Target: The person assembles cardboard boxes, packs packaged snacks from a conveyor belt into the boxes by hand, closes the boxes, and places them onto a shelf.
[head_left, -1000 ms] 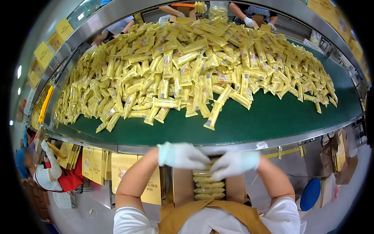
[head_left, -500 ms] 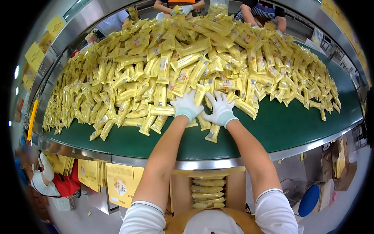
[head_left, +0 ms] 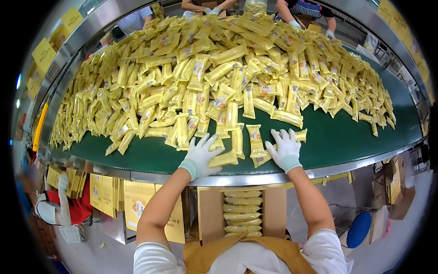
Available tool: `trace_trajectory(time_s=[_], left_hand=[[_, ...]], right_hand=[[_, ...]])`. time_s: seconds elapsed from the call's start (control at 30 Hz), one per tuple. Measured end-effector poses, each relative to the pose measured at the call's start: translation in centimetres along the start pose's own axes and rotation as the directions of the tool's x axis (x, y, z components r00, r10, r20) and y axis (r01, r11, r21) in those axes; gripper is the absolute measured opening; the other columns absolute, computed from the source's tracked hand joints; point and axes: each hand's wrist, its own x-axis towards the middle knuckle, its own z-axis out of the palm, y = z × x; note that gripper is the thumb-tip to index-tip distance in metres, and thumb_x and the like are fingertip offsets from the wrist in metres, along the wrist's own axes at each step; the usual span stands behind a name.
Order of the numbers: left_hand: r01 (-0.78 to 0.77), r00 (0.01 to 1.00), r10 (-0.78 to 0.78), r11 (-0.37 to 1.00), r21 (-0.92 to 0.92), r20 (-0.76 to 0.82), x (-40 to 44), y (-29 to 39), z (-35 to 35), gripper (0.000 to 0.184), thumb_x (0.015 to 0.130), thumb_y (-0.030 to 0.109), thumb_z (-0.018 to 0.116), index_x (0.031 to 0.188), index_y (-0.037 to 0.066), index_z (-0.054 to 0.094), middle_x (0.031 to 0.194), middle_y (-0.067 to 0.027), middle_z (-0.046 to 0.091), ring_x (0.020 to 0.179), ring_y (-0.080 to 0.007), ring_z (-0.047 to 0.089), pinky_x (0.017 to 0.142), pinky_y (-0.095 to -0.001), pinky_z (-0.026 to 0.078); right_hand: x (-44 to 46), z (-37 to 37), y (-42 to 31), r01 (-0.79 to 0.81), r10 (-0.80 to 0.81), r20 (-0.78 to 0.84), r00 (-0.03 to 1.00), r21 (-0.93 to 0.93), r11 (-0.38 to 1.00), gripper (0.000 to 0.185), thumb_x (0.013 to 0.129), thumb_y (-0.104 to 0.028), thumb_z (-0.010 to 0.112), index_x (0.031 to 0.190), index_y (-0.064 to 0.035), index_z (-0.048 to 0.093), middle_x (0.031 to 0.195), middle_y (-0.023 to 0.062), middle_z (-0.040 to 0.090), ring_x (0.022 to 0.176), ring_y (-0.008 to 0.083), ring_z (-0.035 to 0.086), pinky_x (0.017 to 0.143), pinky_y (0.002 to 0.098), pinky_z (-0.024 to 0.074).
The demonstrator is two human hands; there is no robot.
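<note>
A heap of yellow wrapped snack packets [head_left: 223, 68] covers much of the green conveyor belt [head_left: 360, 139]. My left hand [head_left: 200, 156], in a white glove, lies near the belt's front edge with fingers spread, touching a loose packet [head_left: 223, 159] by its thumb. My right hand [head_left: 285, 148], also gloved, rests palm down with fingers apart; another packet [head_left: 301, 135] sticks out beside its fingertips. Between the hands lies a packet with a printed label [head_left: 256, 139], apart from the heap. Below the belt edge, an open cardboard box [head_left: 211, 214] holds a row of several packets [head_left: 242, 209].
A metal rail [head_left: 246, 180] borders the belt in front of me. Co-workers' gloved hands [head_left: 295, 24] are at the far side. Printed yellow cartons [head_left: 137, 198] stand at lower left, near another person in red [head_left: 82, 201]. A blue stool [head_left: 359, 229] is at lower right.
Both hands have drawn back from the heap toward the front edge and moved apart. Several packets have come with them and now lie loose near the edge.
</note>
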Motion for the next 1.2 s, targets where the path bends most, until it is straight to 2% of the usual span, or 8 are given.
trace_trajectory(time_s=[0.17, 0.33, 0.43, 0.6, 0.8, 0.93, 1.1, 1.2], left_hand=[[-0.058, 0.982, 0.06, 0.998, 0.018, -0.18, -3.0, 1.2, 1.1, 0.063, 0.078, 0.055, 0.074, 0.132, 0.024, 0.066, 0.158, -0.0158, 0.035, 0.147, -0.0394, 0.027, 0.116, -0.0673, 0.013], [-0.251, 0.968, 0.235, 0.93, -0.267, -0.092, -2.5, 1.3, 1.6, 0.051, 0.083, 0.017, 0.076, 0.13, 0.009, 0.06, 0.12, -0.0129, 0.065, 0.114, -0.0333, 0.06, 0.101, -0.0404, 0.046], [-0.091, 0.984, 0.029, 0.931, -0.354, -0.178, -2.5, 2.1, -1.1, 0.049, 0.084, 0.016, 0.074, 0.13, 0.008, 0.059, 0.12, -0.0164, 0.065, 0.112, -0.0365, 0.06, 0.098, -0.043, 0.048], [0.197, 0.973, -0.21, 0.971, -0.134, -0.099, -1.0, -0.7, -2.4, 0.048, 0.086, 0.022, 0.073, 0.13, 0.008, 0.059, 0.122, -0.015, 0.062, 0.113, -0.0343, 0.06, 0.097, -0.0434, 0.049], [0.3, 0.921, -0.33, 0.94, 0.16, 0.208, 1.9, -0.5, -2.1, 0.057, 0.084, 0.043, 0.076, 0.13, 0.011, 0.061, 0.122, -0.0109, 0.062, 0.116, -0.0289, 0.06, 0.095, -0.042, 0.05], [0.307, 0.918, -0.331, 0.942, 0.138, 0.217, 1.9, -0.9, -1.8, 0.053, 0.086, 0.046, 0.074, 0.124, 0.011, 0.062, 0.122, -0.01, 0.061, 0.118, -0.0275, 0.058, 0.097, -0.0421, 0.048], [0.277, 0.949, -0.284, 0.958, 0.069, 0.14, 1.7, -1.6, -0.7, 0.059, 0.083, 0.047, 0.076, 0.124, 0.006, 0.062, 0.12, -0.015, 0.059, 0.114, -0.0338, 0.057, 0.099, -0.044, 0.049], [0.283, 0.948, -0.286, 0.958, 0.038, 0.139, 1.6, -1.6, -1.0, 0.059, 0.083, 0.047, 0.076, 0.123, 0.006, 0.062, 0.12, -0.0153, 0.059, 0.116, -0.0342, 0.056, 0.099, -0.0439, 0.048]], right_hand=[[-2.0, -0.8, 3.7, 0.015, -0.008, -0.031, 0.999, 0.223, 0.975, 0.068, 0.089, -0.027, 0.061, 0.149, -0.0051, 0.038, 0.149, 0.0235, 0.045, 0.132, 0.0437, 0.047, 0.107, 0.0462, 0.0452], [-2.1, -2.4, 7.3, 0.075, -0.055, 0.12, 0.991, -0.167, 0.983, 0.05, 0.079, -0.014, 0.068, 0.128, -0.0134, 0.058, 0.117, 0.0106, 0.065, 0.109, 0.0298, 0.062, 0.096, 0.048, 0.045], [-1.8, -3.4, 9.1, 0.102, -0.092, 0.051, 0.994, -0.245, 0.964, 0.043, 0.074, -0.015, 0.078, 0.115, -0.0174, 0.065, 0.096, 0.003, 0.067, 0.092, 0.025, 0.064, 0.092, 0.0477, 0.0415], [-1.3, -8.1, 3.7, 0.163, -0.25, 0.079, 0.965, 0.564, 0.809, 0.049, 0.08, -0.012, 0.076, 0.127, -0.0063, 0.061, 0.112, 0.0169, 0.067, 0.107, 0.0385, 0.063, 0.092, 0.0411, 0.0517], [-0.1, -2.7, 0.8, 0.523, -0.548, 0.189, 0.815, 0.169, 0.835, 0.026, 0.079, -0.007, 0.07, 0.104, -0.0107, 0.066, 0.105, 0.015, 0.068, 0.102, 0.0335, 0.066, 0.089, 0.0443, 0.0518], [1.0, -9.3, 0.4, 0.293, -0.287, 0.608, 0.74, 0.093, 0.952, 0.027, 0.078, -0.018, 0.07, 0.103, -0.0077, 0.065, 0.108, 0.0185, 0.07, 0.101, 0.0369, 0.068, 0.09, 0.044, 0.0542], [3.7, -11.5, -2.3, -0.031, -0.126, 0.301, 0.945, 0.468, 0.883, 0.044, 0.076, -0.037, 0.074, 0.1, -0.0012, 0.063, 0.095, 0.0257, 0.07, 0.095, 0.0439, 0.066, 0.085, 0.0467, 0.0532], [5.9, -5.3, -5.4, -0.141, 0.075, 0.271, 0.96, 0.234, 0.962, 0.053, 0.078, -0.035, 0.076, 0.115, -0.0014, 0.058, 0.099, 0.0233, 0.071, 0.095, 0.0403, 0.069, 0.085, 0.044, 0.056]])
